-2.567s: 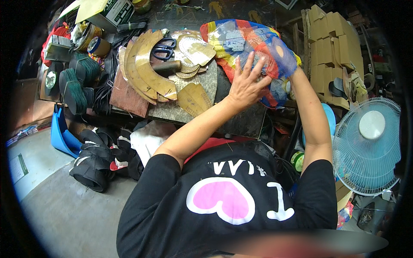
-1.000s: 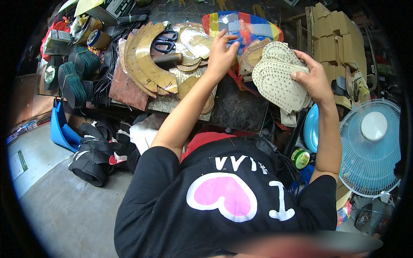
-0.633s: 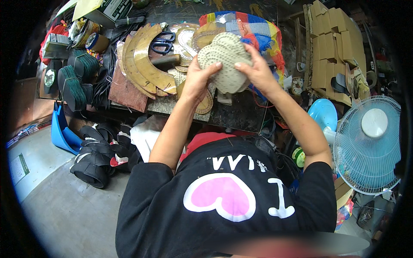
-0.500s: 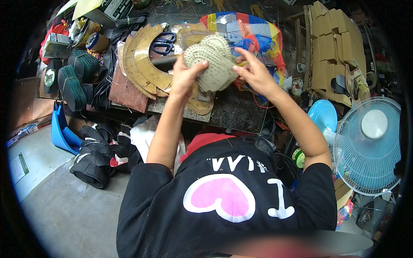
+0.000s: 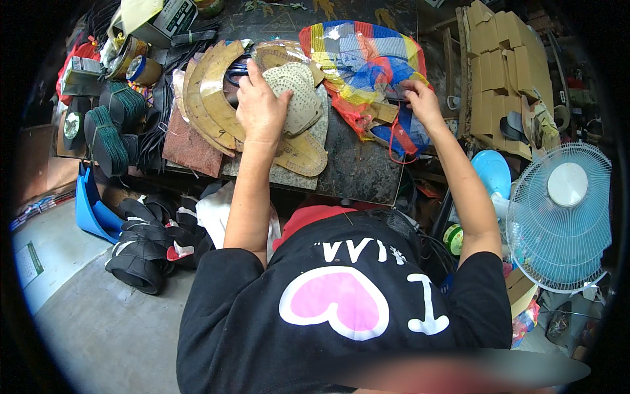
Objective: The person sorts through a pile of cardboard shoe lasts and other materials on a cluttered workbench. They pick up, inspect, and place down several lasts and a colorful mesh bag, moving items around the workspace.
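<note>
Pale perforated sheet pieces with rounded lobes [image 5: 303, 98] lie stacked on brown curved templates [image 5: 211, 98]. My left hand [image 5: 259, 108] rests at the stack's left edge, its fingers stretched away from me and the thumb spread toward the pieces. Partly covered by that hand are the dark blue handles of scissors [image 5: 231, 74]. To the right, a mesh bag in red, yellow, blue and white [image 5: 357, 52] spreads over the dark table. My right hand [image 5: 423, 105] is at the bag's right side, fingers curled and pinched near a small dark item; what they grip is unclear.
Bundles of dark green cord [image 5: 108, 138], black strips and a brown-filled jar [image 5: 143, 69] crowd the table's left. A blue fan [image 5: 558, 217] stands right, below stacked cardboard boxes [image 5: 502, 79]. Black curved pieces [image 5: 141, 253] are heaped on the floor beside a blue plastic holder [image 5: 92, 203].
The pale perforated stack, held up between both hands before, now lies on the templates. My right hand has moved right to the mesh bag; my left hand has shifted slightly left.
</note>
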A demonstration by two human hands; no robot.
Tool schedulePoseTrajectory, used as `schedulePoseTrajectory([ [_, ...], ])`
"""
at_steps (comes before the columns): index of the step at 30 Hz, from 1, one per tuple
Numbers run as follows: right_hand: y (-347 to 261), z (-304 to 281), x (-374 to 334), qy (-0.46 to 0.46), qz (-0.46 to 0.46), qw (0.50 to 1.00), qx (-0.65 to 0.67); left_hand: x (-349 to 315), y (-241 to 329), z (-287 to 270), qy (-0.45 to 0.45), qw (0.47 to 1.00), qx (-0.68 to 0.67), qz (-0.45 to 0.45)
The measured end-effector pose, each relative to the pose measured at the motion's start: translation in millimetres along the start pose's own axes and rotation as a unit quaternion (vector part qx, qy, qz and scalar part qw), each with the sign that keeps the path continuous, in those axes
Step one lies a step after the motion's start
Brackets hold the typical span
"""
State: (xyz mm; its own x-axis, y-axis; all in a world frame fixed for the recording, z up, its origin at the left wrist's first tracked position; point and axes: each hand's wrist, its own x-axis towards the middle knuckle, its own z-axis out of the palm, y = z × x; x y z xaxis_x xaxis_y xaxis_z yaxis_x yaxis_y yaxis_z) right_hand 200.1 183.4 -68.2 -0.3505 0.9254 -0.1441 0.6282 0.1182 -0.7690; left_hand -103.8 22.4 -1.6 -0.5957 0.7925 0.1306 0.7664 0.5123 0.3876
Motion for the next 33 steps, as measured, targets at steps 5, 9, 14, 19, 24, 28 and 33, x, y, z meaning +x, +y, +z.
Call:
schedulePoseTrajectory([
  [5,-13.1,1.6,-2.2,-0.146,0.117,0.977,0.107,-2.4,26.9,5.1,0.131,0.983,0.059,0.11],
  [9,-18.3,17.0,16.4,-0.138,0.095,0.974,0.151,-21.9,87.8,50.0,0.082,0.9,-0.184,0.386],
  [14,-8.3,33.6,49.3,0.05,-0.138,0.987,-0.067,-14.8,109.7,81.6,-0.032,0.93,-0.186,0.314],
  [19,2.1,19.6,94.9,0.11,-0.261,0.934,-0.218,-26.1,106.1,76.4,-0.012,0.89,-0.278,0.362],
  [24,-11.7,2.5,122.5,0.094,-0.335,0.885,-0.309,-43.5,101.0,70.1,0.012,0.865,-0.297,0.403],
  [28,-51.8,-12.3,118.6,0.05,-0.271,0.877,-0.393,-46.1,97.5,73.3,0.017,0.871,-0.295,0.392],
  [33,-71.2,-14.2,112.9,-0.024,-0.162,0.887,-0.431,-57.5,95.9,82.9,0.001,0.896,-0.254,0.364],
])
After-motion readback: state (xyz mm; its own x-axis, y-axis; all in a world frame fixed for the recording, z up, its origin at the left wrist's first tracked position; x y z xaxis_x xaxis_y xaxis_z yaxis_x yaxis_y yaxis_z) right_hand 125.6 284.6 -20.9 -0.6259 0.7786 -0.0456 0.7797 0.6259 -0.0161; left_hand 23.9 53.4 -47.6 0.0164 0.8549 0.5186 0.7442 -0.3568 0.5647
